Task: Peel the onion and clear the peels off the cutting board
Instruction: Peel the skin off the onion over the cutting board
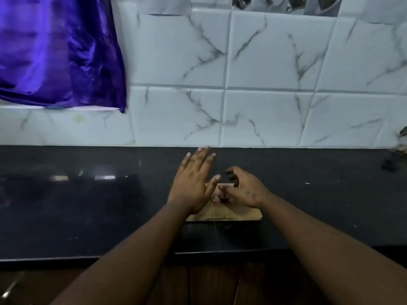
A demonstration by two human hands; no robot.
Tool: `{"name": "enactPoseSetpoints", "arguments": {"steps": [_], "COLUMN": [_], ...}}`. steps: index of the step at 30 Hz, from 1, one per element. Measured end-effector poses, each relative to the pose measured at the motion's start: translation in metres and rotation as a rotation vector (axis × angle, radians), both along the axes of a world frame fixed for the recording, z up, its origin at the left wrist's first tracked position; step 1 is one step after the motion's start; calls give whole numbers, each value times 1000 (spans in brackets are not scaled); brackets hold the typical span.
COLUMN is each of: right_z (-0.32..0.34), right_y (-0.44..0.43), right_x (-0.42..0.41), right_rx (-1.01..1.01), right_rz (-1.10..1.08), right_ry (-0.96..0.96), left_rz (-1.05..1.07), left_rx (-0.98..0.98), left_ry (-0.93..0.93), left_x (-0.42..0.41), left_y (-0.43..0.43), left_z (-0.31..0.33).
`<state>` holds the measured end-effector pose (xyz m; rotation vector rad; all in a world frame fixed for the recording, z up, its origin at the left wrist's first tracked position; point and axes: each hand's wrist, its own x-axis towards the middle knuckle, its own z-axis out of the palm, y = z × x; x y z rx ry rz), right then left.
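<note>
While both hands spread, a blurred onion (219, 194) perhaps lies between.

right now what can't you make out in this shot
Head view only:
- Onion: mostly hidden behind both hands; how far it is peeled is unclear.
- Cutting board: far part covered by the left hand and right hand; any peels unseen.
- Objects at the top edge: cut off, blurred.

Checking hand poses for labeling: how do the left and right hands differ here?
The left hand is flat, fingers straight and spread; the right hand is curled, fingers bent downward. The left hand reaches farther toward the wall than the right hand. Both hover over the cutting board, holding nothing visible.
</note>
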<state>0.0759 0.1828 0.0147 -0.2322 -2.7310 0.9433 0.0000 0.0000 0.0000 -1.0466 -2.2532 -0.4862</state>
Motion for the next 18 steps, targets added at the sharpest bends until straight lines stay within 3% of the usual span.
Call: {"name": "enactPoseSetpoints", "arguments": {"steps": [4, 8, 14, 18], "right_z": [-11, -24, -33, -49], "right_y": [0, 6, 27, 28], "right_x": [5, -1, -31, -40], "right_rx": [136, 137, -141, -227], "right_rz": [13, 41, 60, 57], "right_ry": [-80, 4, 290, 470], "left_rz": [40, 42, -34, -74], "left_rx": [-2, 45, 375, 551], "left_ry": [-126, -242, -426, -326], "left_x": [3, -8, -30, -22], "left_y": [12, 30, 51, 52], "left_z": [-9, -16, -34, -43]}}
